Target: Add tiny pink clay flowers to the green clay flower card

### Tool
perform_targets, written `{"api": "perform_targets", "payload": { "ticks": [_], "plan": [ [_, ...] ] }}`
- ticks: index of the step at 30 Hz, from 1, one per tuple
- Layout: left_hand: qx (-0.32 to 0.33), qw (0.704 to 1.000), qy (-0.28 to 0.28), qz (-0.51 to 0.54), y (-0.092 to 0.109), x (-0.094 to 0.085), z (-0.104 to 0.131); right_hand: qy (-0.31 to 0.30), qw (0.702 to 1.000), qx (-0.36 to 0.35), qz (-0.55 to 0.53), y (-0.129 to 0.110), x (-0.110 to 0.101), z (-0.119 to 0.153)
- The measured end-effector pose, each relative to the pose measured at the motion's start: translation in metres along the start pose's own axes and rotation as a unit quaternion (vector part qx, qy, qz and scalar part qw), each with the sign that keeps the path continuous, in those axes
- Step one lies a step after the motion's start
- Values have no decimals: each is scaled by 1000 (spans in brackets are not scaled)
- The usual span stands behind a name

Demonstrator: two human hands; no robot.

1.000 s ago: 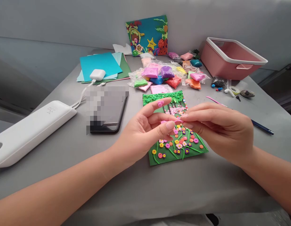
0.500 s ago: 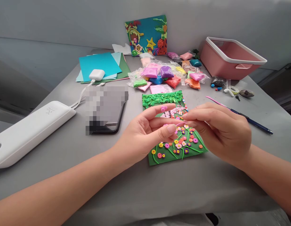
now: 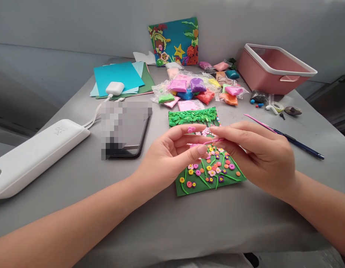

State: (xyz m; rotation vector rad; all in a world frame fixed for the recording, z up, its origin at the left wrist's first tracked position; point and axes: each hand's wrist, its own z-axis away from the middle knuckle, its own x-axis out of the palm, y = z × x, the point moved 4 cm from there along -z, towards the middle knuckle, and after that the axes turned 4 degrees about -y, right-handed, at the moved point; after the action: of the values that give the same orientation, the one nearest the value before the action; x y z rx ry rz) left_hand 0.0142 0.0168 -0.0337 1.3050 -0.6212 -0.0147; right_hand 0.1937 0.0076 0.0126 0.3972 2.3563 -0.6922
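Observation:
Over a green card [image 3: 200, 186] decorated with clay leaves, stems and small flowers, both hands meet. A thin pink clay strand [image 3: 210, 142] stretches between them. My left hand [image 3: 175, 149] is closed around pink clay, its thumb near the middle finger. Small pink clay pieces [image 3: 191, 130] sit on its index finger. My right hand [image 3: 253, 152] pinches the strand's other end between thumb and fingertips. The hands cover the middle of the card.
Bagged coloured clay [image 3: 186, 89] lies behind the card, before an upright sea picture [image 3: 175, 41]. A pink basket [image 3: 273, 74] stands back right, a pen-like tool [image 3: 298, 143] at right. Leftward are a phone [image 3: 127, 130], power bank [image 3: 44, 158] and coloured sheets [image 3: 119, 76].
The pink strand shows more plainly between the hands. Both hands have shifted slightly left, and the fingertips of my right hand have risen a little.

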Motion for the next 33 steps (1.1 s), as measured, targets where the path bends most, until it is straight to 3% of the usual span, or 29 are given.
{"api": "perform_targets", "payload": {
  "ticks": [6, 14, 33],
  "plan": [
    [1, 999, 1, -40, 2, 4, 1, -16, 999, -15, 44, 3, 2, 3],
    [-1, 998, 32, -47, 3, -2, 0, 22, 1000, 5, 12, -1, -6, 1],
    [20, 997, 37, -67, 6, 0, 0, 9, 997, 61, -48, 2, -4, 0]
  ]
}}
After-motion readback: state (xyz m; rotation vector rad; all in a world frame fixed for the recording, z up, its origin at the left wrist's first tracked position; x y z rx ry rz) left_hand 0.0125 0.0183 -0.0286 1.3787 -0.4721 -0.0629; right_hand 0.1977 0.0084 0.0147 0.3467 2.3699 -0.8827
